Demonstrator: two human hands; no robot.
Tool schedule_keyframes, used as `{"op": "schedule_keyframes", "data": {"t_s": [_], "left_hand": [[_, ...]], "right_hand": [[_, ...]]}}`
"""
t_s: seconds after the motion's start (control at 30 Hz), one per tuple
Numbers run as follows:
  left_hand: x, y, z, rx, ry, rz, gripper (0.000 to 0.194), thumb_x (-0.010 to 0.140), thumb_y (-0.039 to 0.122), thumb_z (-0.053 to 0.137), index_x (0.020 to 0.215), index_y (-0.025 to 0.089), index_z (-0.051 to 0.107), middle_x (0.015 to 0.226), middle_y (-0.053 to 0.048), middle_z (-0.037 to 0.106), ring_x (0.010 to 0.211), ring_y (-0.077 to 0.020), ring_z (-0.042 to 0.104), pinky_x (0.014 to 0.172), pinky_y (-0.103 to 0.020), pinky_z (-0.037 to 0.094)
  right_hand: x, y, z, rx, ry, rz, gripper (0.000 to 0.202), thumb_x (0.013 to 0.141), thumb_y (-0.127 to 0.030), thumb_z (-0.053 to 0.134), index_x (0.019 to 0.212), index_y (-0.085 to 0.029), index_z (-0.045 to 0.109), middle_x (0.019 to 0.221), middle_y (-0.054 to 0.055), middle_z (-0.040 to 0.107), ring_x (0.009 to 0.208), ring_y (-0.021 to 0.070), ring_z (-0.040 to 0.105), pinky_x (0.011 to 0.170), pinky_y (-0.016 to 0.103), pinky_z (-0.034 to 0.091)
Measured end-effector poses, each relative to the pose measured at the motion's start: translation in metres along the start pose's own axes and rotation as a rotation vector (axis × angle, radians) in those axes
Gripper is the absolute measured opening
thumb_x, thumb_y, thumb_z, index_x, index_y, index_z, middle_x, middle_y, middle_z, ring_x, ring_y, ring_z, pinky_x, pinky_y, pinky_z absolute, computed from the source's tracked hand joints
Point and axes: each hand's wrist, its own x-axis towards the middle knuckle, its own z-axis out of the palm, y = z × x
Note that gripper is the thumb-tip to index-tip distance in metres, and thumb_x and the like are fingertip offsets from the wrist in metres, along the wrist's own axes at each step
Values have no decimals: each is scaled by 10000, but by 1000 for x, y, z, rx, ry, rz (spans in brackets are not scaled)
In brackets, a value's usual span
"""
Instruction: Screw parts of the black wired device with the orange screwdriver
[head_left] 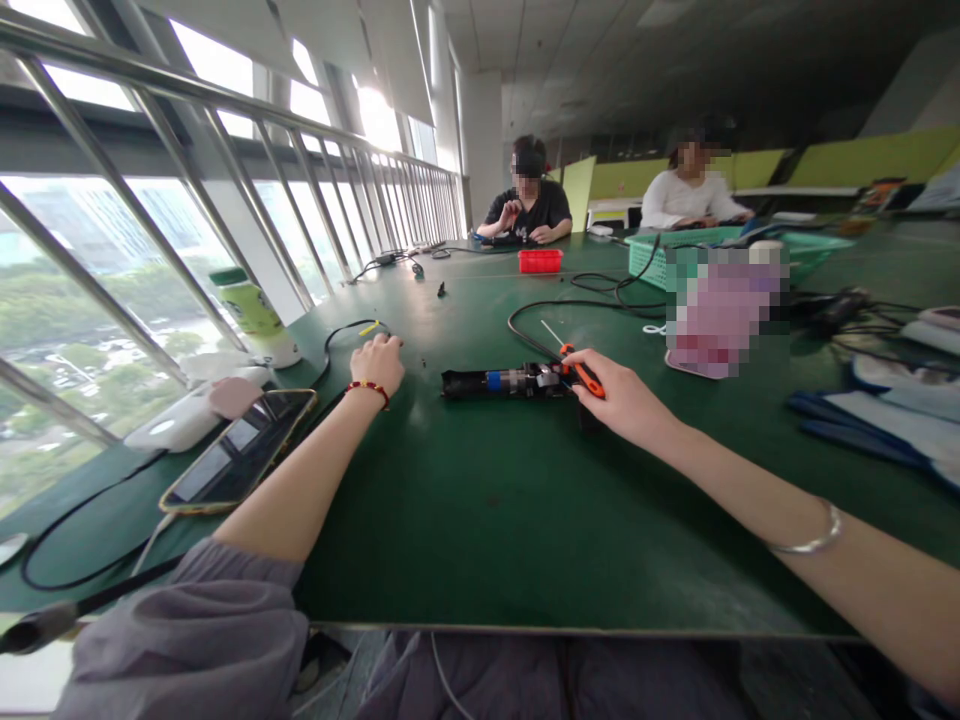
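Note:
My right hand [616,392] is closed round a screwdriver [585,373] with an orange and black handle, its thin shaft pointing away to the upper left. Just left of that hand, a black tube-shaped device [480,384] with a blue band lies on the green table [480,540]. Metal and dark parts show at the device's right end, close under the screwdriver. My left hand [379,362] rests on the table left of the device, fingers curled and turned away, so anything in them is hidden. A thin black cable with a yellow tag [368,328] runs beside its knuckles.
On the left are a phone [240,452], a white case [191,415] and a green-topped cup [255,318]. Further back stand a red tray [540,262] and a green basket [649,262]. A pink object [712,320] and gloves [885,410] lie right. Two people sit opposite.

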Motion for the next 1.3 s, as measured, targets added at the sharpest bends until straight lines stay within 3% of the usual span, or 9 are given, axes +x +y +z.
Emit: {"op": "schedule_keyframes", "data": {"t_s": [0.07, 0.17, 0.3, 0.5, 0.7, 0.87, 1.13, 1.3], "left_hand": [[4, -13, 5, -23, -82, -40, 436, 792, 81, 374, 1165, 168, 580, 1198, -131, 550, 1092, -308, 519, 841, -416, 456], [8, -19, 8, -45, -110, -32, 426, 767, 78, 401, 1111, 192, 624, 1179, -99, 568, 1090, -284, 521, 825, -368, 475], [7, -10, 6, -71, -122, 9, 418, 739, 70, 417, 1051, 206, 661, 1094, -68, 599, 1005, -225, 568, 814, -297, 477], [1, 3, 2, 30, -64, 119, 405, 758, 64, 391, 1019, 188, 675, 1060, -100, 605, 1026, -269, 558, 870, -386, 442], [0, 8, 11, -71, -10, 249, 467, 793, 46, 335, 1142, 204, 603, 1101, -73, 594, 1026, -216, 554, 789, -291, 482], [2, 13, 11, 4, -35, 356, 451, 777, 35, 348, 1079, 219, 629, 1078, -68, 581, 1036, -202, 542, 808, -270, 479], [0, 7, -18, 105, -258, 190, 413, 727, 23, 419, 1049, 183, 624, 1129, -101, 586, 1025, -253, 581, 813, -325, 488], [-8, 21, -35, 182, -333, 72, 328, 701, 14, 465, 943, 119, 660, 1068, -173, 628, 966, -313, 615, 749, -371, 505]], "right_hand": [[0, 1, 1, 0, -3, 7, 333, 779, -179, 497, 1110, -205, 509, 1060, 61, 598, 907, 203, 586, 809, 334, 446], [1, 1, 1, 1, -6, 26, 378, 754, -182, 532, 1131, -191, 505, 1053, 72, 595, 881, 200, 590, 808, 332, 451], [2, 3, 3, -4, -7, 30, 394, 735, -200, 554, 1126, -192, 505, 1029, 71, 597, 849, 197, 595, 800, 337, 457], [2, 6, 5, -3, -9, -9, 370, 740, -223, 543, 1108, -204, 513, 1014, 57, 602, 854, 194, 597, 794, 333, 460], [2, 7, 4, -12, -33, -18, 385, 744, -224, 542, 1127, -213, 507, 1077, 53, 591, 898, 198, 594, 804, 332, 460], [2, 6, 3, -25, -44, -25, 384, 754, -235, 534, 1136, -220, 501, 1129, 54, 578, 934, 207, 593, 816, 340, 465], [2, 6, 1, -26, -60, -45, 405, 747, -218, 535, 1151, -225, 503, 1183, 59, 565, 976, 220, 591, 841, 365, 473], [1, 6, 1, -29, -64, -54, 414, 747, -214, 535, 1161, -219, 508, 1199, 70, 563, 978, 223, 593, 837, 373, 480]]}}
